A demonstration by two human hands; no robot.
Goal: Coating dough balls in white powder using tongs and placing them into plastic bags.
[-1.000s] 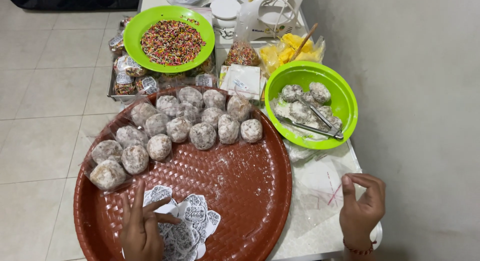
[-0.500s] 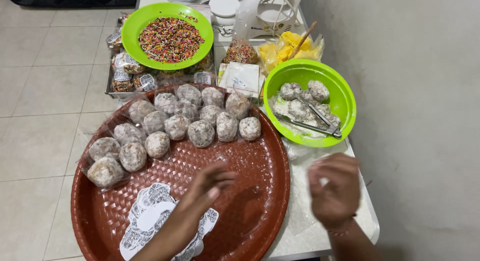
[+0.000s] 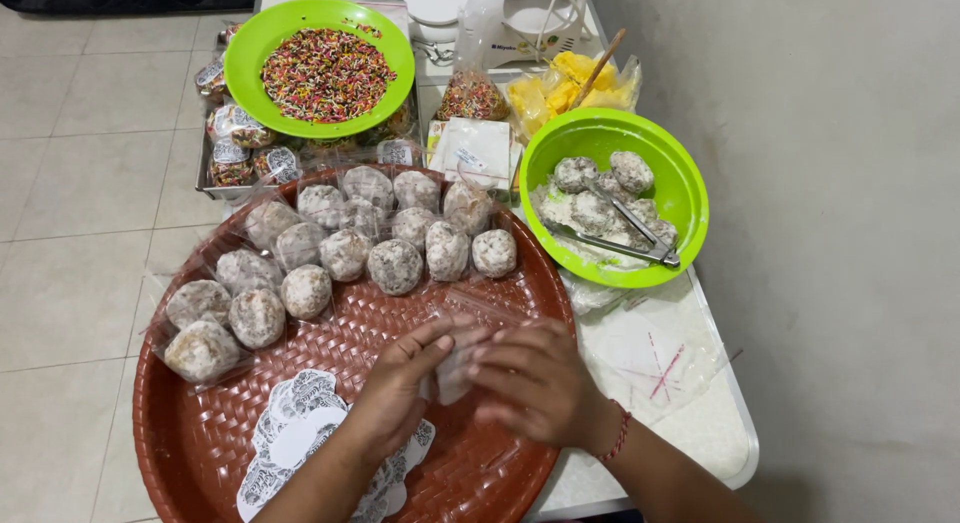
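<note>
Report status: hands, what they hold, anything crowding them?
Left hand and right hand together grip a clear plastic wrapper. Over brown woven tray. Wrapped balls beyond, not touching.

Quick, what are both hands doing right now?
Left hand: fingers curled on a small clear plastic wrapper, holding it.
Right hand: closed on the same wrapper from the other side.

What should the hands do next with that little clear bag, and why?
Probably finish closing the small clear bag and set it beside the wrapped balls on the brown tray. Both the left hand and right hand meet around it above the tray, and the wrapped ones already sit in rows with room nearby.
</note>
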